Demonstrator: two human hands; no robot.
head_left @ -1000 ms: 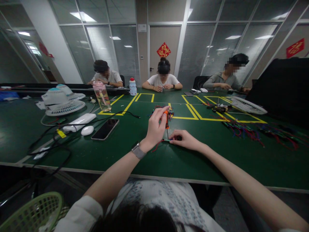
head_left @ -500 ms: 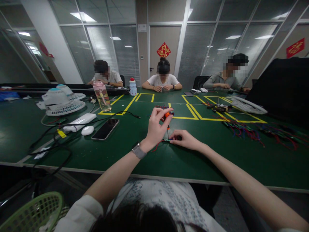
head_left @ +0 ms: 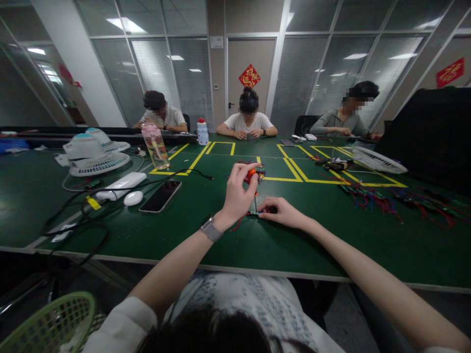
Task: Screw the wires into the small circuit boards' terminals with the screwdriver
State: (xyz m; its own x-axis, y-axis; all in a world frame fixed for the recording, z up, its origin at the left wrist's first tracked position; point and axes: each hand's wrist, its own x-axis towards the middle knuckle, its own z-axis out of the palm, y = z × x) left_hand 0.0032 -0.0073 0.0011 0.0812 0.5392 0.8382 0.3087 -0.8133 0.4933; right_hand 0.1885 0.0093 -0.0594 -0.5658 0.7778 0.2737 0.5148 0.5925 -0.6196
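Observation:
In the head view my left hand (head_left: pixel 241 191) is closed around the orange handle of a screwdriver (head_left: pixel 252 174), which stands upright. Its shaft points down to a small green circuit board (head_left: pixel 253 213) on the table, from which a red wire trails to the left. Pinched at the board's right end are the fingers of my right hand (head_left: pixel 281 211); a dark thing shows under that hand, too hidden to name. Just behind my left hand lies a cluster of wired circuit boards (head_left: pixel 260 171), partly covered by the hand.
Left of my hands lie a phone (head_left: pixel 161 196), a white earbud case (head_left: pixel 133 198), a white power strip (head_left: pixel 121 186) and black cables. A pink-lidded bottle (head_left: pixel 156 147) stands behind them. Several wired boards (head_left: pixel 371 198) lie to the right. Three people sit across the green table (head_left: pixel 206 245).
My left fingers have shifted slightly on the screwdriver handle, with the index finger stretched further over its top. The right hand and the circuit board stay in place.

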